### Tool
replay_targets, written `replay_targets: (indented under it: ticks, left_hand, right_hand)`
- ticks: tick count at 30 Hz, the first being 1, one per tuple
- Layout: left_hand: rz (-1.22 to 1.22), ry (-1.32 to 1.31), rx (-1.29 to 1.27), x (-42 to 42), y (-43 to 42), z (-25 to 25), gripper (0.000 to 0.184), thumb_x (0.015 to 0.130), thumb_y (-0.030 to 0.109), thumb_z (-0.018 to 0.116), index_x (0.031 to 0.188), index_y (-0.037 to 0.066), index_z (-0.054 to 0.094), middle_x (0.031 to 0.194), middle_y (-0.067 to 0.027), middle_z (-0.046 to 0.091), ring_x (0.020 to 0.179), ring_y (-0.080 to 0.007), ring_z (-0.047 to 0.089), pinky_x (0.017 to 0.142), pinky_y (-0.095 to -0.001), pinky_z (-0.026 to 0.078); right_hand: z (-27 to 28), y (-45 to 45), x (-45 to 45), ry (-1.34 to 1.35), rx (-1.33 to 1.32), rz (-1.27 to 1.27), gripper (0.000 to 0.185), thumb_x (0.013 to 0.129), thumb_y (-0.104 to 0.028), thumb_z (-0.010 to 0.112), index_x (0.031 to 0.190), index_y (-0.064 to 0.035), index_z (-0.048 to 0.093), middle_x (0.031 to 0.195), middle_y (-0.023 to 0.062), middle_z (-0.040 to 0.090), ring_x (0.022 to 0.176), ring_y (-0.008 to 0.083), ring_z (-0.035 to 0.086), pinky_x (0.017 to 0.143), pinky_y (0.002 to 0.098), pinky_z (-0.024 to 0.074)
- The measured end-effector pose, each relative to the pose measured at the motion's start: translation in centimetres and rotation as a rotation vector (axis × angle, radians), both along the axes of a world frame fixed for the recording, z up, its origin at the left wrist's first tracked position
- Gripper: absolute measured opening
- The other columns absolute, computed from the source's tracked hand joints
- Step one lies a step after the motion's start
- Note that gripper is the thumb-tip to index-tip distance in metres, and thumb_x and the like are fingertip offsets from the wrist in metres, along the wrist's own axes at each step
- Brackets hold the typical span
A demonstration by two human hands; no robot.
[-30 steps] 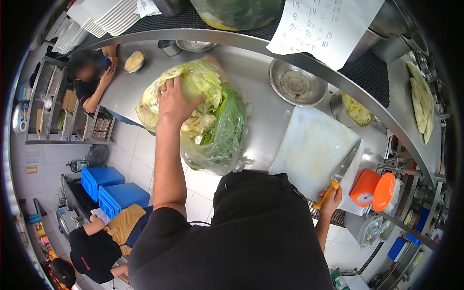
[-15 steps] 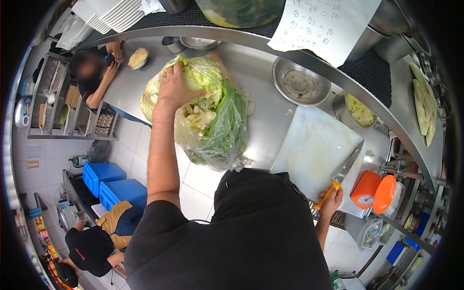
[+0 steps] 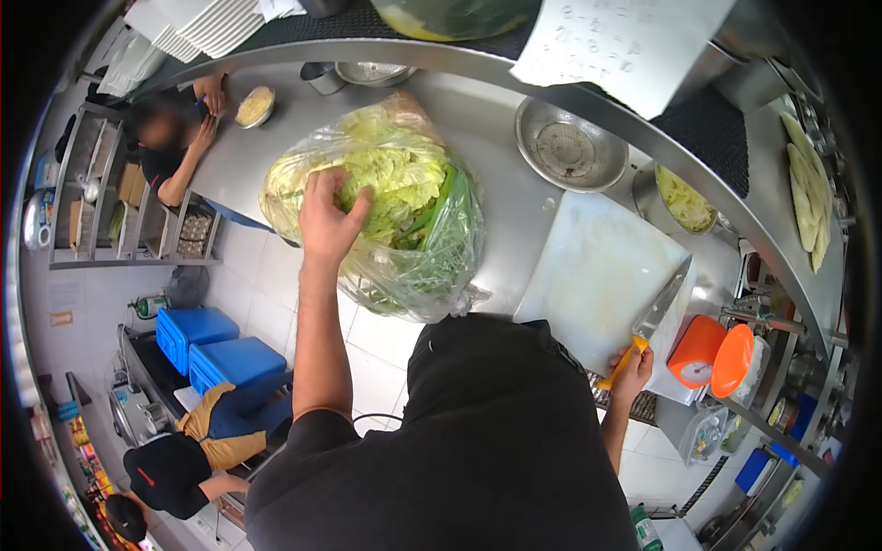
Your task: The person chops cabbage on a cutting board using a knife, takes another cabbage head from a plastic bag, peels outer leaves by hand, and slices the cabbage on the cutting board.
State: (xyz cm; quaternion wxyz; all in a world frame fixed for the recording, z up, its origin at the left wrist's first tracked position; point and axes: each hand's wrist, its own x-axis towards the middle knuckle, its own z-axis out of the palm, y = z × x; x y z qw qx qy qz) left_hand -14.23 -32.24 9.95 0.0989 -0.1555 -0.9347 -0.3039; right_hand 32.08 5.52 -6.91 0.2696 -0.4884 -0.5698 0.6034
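A large clear plastic bag [image 3: 432, 285] of leafy greens lies on the steel counter in front of me. Pale green lettuce [image 3: 395, 184] shows at its mouth, and darker long green leaves are inside on the right. My left hand [image 3: 331, 220] rests at the lettuce, thumb and fingers apart; its fingertips are partly hidden among the leaves and plastic. At the right, my right hand [image 3: 631, 369] is closed round the yellow handle of a kitchen knife [image 3: 663, 301]. The blade lies over the right edge of a white cutting board [image 3: 588, 275].
Behind the board stand a metal bowl [image 3: 570, 147] and a pot of chopped lettuce [image 3: 684, 197]. An orange scale [image 3: 695, 352] is at the right. A raised shelf [image 3: 441, 53] curves above the counter. One co-worker [image 3: 170, 147] is at the far left, another [image 3: 175, 473] lower left.
My left hand has come back toward me, off the far lettuce. The bag's mouth now lies wider, with more lettuce showing. My right hand and the knife have barely moved.
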Motion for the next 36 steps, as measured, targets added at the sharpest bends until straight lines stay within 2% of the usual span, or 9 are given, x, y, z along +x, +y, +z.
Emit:
replay_targets:
  ticks: [4,5,11,14,17,20,23,27,36]
  left_hand:
    - [-0.106,0.22,-0.233,0.3,-0.2,0.5,0.067,0.084,0.035,0.088,0.138,0.005,0.062,0.138,-0.0215,0.063,0.119,-0.0426,0.066,0.1,-0.0495,0.055]
    - [-0.121,-0.002,-0.192,-0.4,-0.1,0.4,0.083,0.083,0.046,0.088,0.147,0.004,0.057,0.148,-0.026,0.057,0.132,-0.047,0.06,0.111,-0.0512,0.05]
    - [-0.153,-0.201,-0.225,-3.5,1.5,1.1,0.107,0.079,0.072,0.083,0.152,0.001,0.052,0.149,-0.0283,0.057,0.138,-0.0433,0.058,0.116,-0.0512,0.046]
    - [-0.134,-0.309,-0.323,-3.5,1.3,2.9,0.108,0.079,0.074,0.081,0.153,0.001,0.052,0.152,-0.0285,0.055,0.138,-0.044,0.058,0.115,-0.052,0.048]
    - [-0.134,-0.227,-0.435,-2.1,-0.4,3.5,0.1,0.08,0.072,0.082,0.146,0.001,0.058,0.133,-0.0267,0.068,0.123,-0.0402,0.068,0.106,-0.0489,0.053]
    - [-0.094,-0.532,-0.522,0.3,-1.2,4.9,0.102,0.078,0.078,0.078,0.144,0.002,0.061,0.129,-0.0254,0.072,0.125,-0.0389,0.068,0.106,-0.0451,0.054]
    - [-0.118,-0.724,-0.767,1.8,-0.5,6.2,0.092,0.078,0.076,0.08,0.131,0.002,0.071,0.116,-0.0218,0.077,0.117,-0.0357,0.072,0.101,-0.0447,0.055]
    - [-0.176,-0.736,-0.782,3.0,-0.9,5.9,0.078,0.078,0.072,0.081,0.109,0.001,0.077,0.113,-0.0211,0.078,0.11,-0.0366,0.074,0.095,-0.048,0.056]
    - [-0.141,-0.746,-0.732,2.3,-0.4,7.5,0.067,0.082,0.061,0.084,0.11,0.001,0.076,0.108,-0.0213,0.078,0.107,-0.0372,0.074,0.092,-0.0471,0.056]
  right_hand:
    - [0.5,0.2,-0.4,-0.028,-0.015,0.009,0.018,0.114,-0.02,0.05,0.121,-0.0051,0.058,0.085,0.0053,0.063,0.057,0.0121,0.06,0.048,0.0279,0.0496]
    - [0.5,0.3,-0.3,-0.022,-0.02,0.012,0.018,0.114,-0.02,0.05,0.121,-0.0051,0.058,0.085,0.0054,0.063,0.057,0.0123,0.06,0.048,0.0281,0.0496]
    - [0.1,0.4,0.1,-0.031,-0.033,0.011,0.019,0.113,-0.02,0.05,0.122,-0.0046,0.058,0.085,0.006,0.063,0.057,0.013,0.06,0.047,0.0287,0.0498]
    - [-0.1,0.4,-0.1,-0.05,-0.019,-0.01,0.019,0.113,-0.02,0.05,0.122,-0.0045,0.058,0.085,0.0062,0.064,0.057,0.0129,0.06,0.047,0.0285,0.0496]
    - [-0.1,0.3,-0.2,-0.056,0.0,-0.031,0.019,0.113,-0.02,0.05,0.121,-0.0047,0.059,0.085,0.0061,0.064,0.057,0.0127,0.06,0.048,0.0281,0.0492]
    - [-0.2,0.1,-0.2,-0.04,-0.012,-0.032,0.019,0.113,-0.02,0.05,0.121,-0.005,0.06,0.084,0.0055,0.064,0.058,0.0124,0.06,0.048,0.0278,0.0489]
    - [0.1,0.2,-0.3,-0.037,-0.029,-0.031,0.019,0.112,-0.02,0.051,0.12,-0.0056,0.06,0.084,0.0048,0.064,0.058,0.0119,0.06,0.048,0.0272,0.0488]
    - [0.1,0.5,-0.4,-0.042,-0.034,-0.034,0.018,0.112,-0.02,0.05,0.12,-0.0056,0.059,0.084,0.005,0.064,0.058,0.0123,0.06,0.047,0.0274,0.0491]
    - [0.6,0.4,-0.4,-0.046,-0.056,-0.012,0.02,0.112,-0.019,0.049,0.123,-0.0055,0.058,0.084,0.0053,0.063,0.058,0.0132,0.061,0.047,0.0282,0.0498]
